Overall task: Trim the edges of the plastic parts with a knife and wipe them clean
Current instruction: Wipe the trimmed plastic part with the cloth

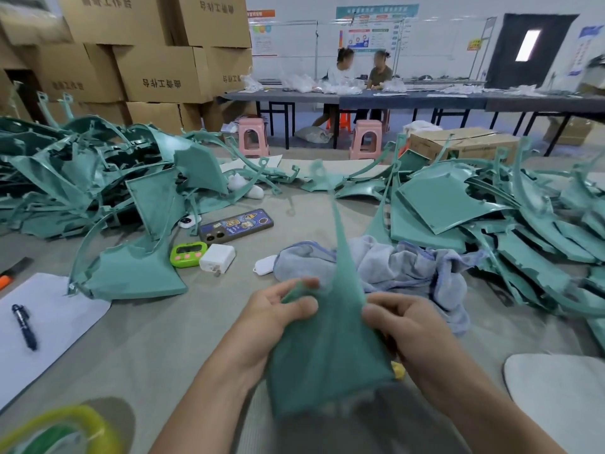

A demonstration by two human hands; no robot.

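I hold one teal plastic part (327, 348) upright in front of me, its narrow tip pointing away; it is blurred. My left hand (278, 312) grips its left edge with thumb and fingers. My right hand (402, 326) grips its right edge, and a small yellow thing (397, 370), perhaps a knife handle, shows under that palm. A blue-grey cloth (409, 267) lies crumpled just beyond my hands. Another teal part (137, 273) lies flat to the left.
Heaps of teal parts (82, 178) lie left and more teal parts (491, 217) right. A phone (235, 226), green timer (188, 254), white charger (217, 258), pen (24, 326) on white paper (55, 322), an orange cutter (13, 270), and a tape roll (65, 427) lie around. Two persons sit at a far table (360, 96).
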